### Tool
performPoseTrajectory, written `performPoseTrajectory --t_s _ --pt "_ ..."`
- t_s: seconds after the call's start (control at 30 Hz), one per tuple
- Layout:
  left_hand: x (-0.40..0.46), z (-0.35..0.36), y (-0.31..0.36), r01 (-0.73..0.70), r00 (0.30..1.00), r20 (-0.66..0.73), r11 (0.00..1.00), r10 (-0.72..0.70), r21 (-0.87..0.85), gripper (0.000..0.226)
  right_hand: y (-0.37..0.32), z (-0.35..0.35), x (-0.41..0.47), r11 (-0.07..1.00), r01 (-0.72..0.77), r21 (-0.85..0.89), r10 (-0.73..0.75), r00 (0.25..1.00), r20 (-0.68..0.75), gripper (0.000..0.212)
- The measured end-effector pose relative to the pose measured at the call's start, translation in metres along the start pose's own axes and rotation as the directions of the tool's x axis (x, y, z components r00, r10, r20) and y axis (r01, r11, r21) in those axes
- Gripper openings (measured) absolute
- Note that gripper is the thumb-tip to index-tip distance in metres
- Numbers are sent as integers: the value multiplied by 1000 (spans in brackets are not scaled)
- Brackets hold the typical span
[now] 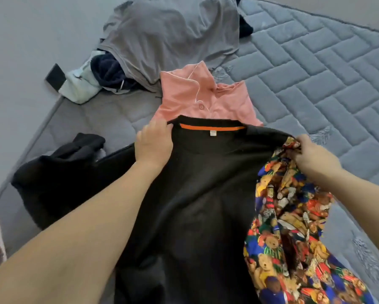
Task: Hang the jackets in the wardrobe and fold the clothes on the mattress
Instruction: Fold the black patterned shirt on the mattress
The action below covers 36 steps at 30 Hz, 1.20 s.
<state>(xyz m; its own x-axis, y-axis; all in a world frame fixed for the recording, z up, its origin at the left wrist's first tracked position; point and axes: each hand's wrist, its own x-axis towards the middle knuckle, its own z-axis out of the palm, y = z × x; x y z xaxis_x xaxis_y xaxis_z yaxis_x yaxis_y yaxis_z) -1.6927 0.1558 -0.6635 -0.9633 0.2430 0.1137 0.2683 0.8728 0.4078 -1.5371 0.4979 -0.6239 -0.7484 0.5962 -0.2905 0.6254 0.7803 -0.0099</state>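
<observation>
Honestly, left hand (154,142) pinches the black shirt (193,194) collar, right hand (311,154) grips the shoulder plus the teddy-bear print fabric (294,216) at 3 o'clock; both could get folded together.

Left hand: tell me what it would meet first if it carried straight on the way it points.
The left hand, gripping the black shirt's collar, points up the mattress. First in line looks to be the pink button-up pyjama top, just beyond its fingertips, though depth is hard to judge.

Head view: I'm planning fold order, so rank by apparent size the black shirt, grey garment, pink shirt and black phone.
1. black shirt, though nearest the camera
2. grey garment
3. pink shirt, partly covered, so unsure
4. black phone
</observation>
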Motion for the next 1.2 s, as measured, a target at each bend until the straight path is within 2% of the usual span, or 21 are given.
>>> performPoseTrajectory --t_s 0.07,0.1,0.13,0.2,0.27,0.3,0.33,0.43,0.53,0.6,0.87,1.2 --pt "29 -3 17 -128 980 -145 990 135 57 26 4 -11 21 998 -64 -4 62 981 -182 30" --pt "41 -1 21 -116 979 -153 986 134 124 27 -3 -11 30 996 -85 4 83 963 -258 40" --pt "50 6 21 -61 992 -95 982 79 178 30 -18 -7 35 997 -82 5 79 948 -307 52" --pt "52 30 9 18 989 140 973 -51 232 48 -61 15 35 999 52 -2 -50 942 -331 68" --pt "35 64 -12 -21 896 433 964 -100 266 63 -106 53 31 962 271 -29 -271 941 -201 76" --pt "25 80 -22 -39 847 520 962 -112 272 66 -121 75 32 939 339 -50 -343 933 -109 76" --pt "17 94 -30 -50 832 544 961 -110 271 69 -129 94 33 926 371 -70 -375 926 -47 75" --pt "23 118 -42 -78 884 463 951 -73 298 71 -132 137 47 934 347 -83 -355 928 -111 71" --pt "40 125 -40 -110 957 290 933 7 343 65 -130 156 54 926 367 -83 -376 901 -216 71" --pt "46 126 -31 -105 971 237 939 26 326 61 -129 159 56 925 373 -70 -379 893 -243 71" --pt "47 123 -26 -113 975 219 944 44 311 56 -129 158 53 924 382 -24 -376 894 -243 73" --pt "47 131 -35 -133 980 183 937 76 324 54 -132 155 52 919 391 -50 -391 890 -235 70"
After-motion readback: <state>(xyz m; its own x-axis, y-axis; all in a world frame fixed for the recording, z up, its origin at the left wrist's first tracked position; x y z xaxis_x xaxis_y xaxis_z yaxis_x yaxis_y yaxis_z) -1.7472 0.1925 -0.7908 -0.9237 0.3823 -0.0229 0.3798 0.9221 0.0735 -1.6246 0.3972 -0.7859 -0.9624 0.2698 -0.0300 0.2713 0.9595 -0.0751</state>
